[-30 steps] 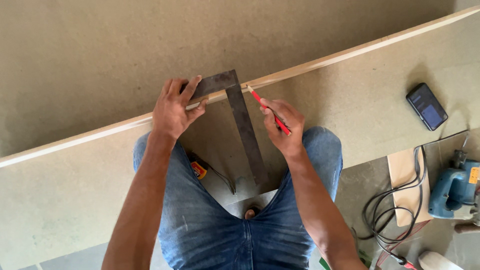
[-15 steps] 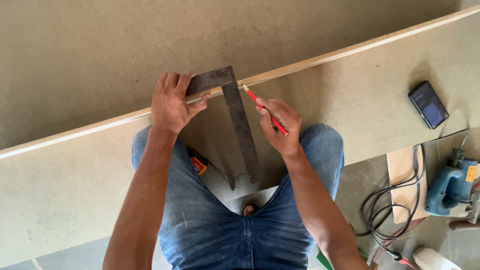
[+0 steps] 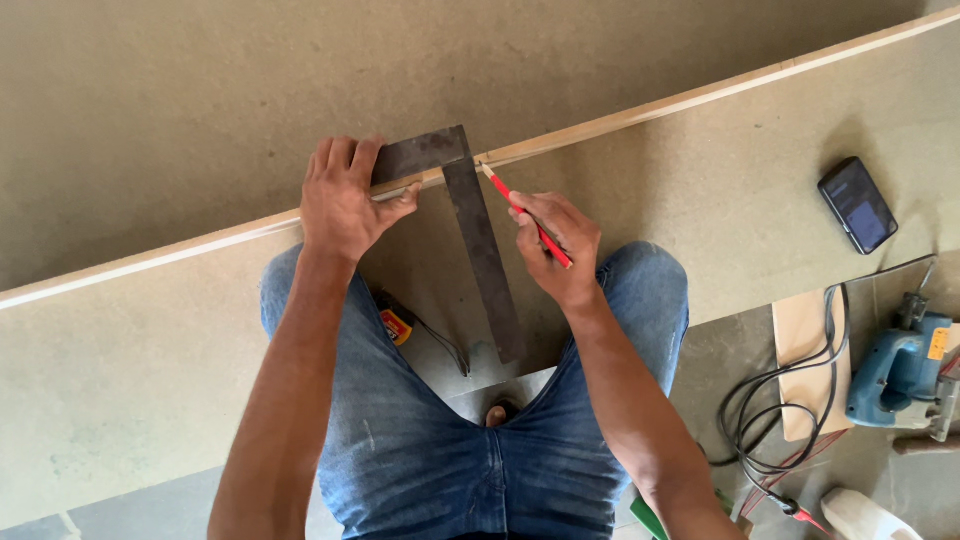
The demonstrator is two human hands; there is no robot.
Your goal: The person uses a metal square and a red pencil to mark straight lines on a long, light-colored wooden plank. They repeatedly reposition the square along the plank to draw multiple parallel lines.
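A dark metal try square [image 3: 480, 240] lies on a large tan board [image 3: 150, 350], its short arm hooked over the board's pale far edge [image 3: 640, 115]. My left hand [image 3: 342, 198] presses down on the short arm of the square. A red pencil [image 3: 525, 213] is gripped in my right hand [image 3: 556, 245], and its tip touches the board edge just right of the square's corner. My knees in blue jeans rest on the board below the square.
A dark phone [image 3: 857, 204] lies on the board at the right. A blue jigsaw [image 3: 905, 370] with a black coiled cord [image 3: 775, 400] sits on the floor at lower right. A small yellow and red tape measure [image 3: 397, 325] lies by my left knee.
The view has shifted slightly; both hands and the square sit a little higher in the frame. The pencil tip stays at the board edge by the square's corner.
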